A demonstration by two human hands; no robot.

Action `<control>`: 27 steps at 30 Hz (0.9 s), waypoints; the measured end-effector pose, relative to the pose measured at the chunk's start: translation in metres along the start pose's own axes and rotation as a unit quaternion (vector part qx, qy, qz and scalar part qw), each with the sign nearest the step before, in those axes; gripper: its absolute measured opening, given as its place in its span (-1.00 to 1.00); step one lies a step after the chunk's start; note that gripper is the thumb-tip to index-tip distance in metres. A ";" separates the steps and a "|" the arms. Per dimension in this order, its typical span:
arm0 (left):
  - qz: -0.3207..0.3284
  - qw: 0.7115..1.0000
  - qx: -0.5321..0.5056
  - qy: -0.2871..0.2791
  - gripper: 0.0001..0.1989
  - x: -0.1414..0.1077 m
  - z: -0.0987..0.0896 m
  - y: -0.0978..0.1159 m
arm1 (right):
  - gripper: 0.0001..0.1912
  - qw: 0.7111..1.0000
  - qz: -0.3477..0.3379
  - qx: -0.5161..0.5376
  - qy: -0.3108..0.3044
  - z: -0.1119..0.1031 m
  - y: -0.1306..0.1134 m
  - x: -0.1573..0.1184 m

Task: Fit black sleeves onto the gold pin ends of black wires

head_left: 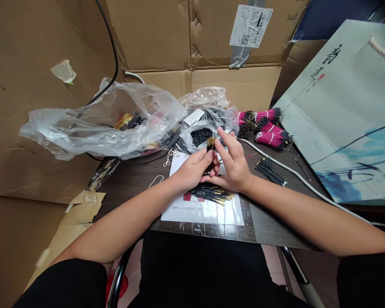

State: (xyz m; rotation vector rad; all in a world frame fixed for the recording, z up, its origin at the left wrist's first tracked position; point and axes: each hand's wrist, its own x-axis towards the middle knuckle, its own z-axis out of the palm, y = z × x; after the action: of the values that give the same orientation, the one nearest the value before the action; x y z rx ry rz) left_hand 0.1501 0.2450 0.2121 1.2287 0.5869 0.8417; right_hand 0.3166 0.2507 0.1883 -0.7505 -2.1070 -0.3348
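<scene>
My left hand [197,168] is closed around a bundle of black wires [211,144] whose gold-coloured tips point up and away from me. Close against it on the right is my right hand [232,162], its fingers apart and its fingertips beside the gold tips. Below both hands, loose black wires with gold ends [211,194] lie across a white printed sheet [202,215]. Just beyond the hands sits an opened clear plastic bag [188,139] full of small black pieces [201,136].
Pink-and-black wire bundles [271,132] lie at the back right, near a smaller black wire bundle [270,171]. A white cable [285,162] crosses the table's right side. A crumpled plastic bag [115,124] lies left. Cardboard [154,34] stands behind; a paper bag [356,115] stands right.
</scene>
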 end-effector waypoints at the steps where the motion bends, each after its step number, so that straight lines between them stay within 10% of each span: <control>1: -0.003 1.000 0.001 -0.009 -0.62 0.000 -0.001 0.000 | 0.06 1.000 0.000 0.008 -0.007 0.000 0.001 0.000; 19: 0.013 0.997 0.026 -0.068 -0.71 0.002 -0.006 0.001 | 0.18 0.998 0.008 0.058 -0.021 0.003 0.007 0.001; 27: 0.107 0.946 0.306 -0.017 -0.69 0.002 -0.023 0.009 | -0.10 0.984 0.005 0.176 -0.023 -0.005 0.007 0.002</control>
State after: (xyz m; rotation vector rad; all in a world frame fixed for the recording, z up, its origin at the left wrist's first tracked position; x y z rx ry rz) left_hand 0.1311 0.2602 0.2149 1.8969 0.7243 0.8436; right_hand 0.3233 0.2548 0.1932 -0.5624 -2.1260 0.0627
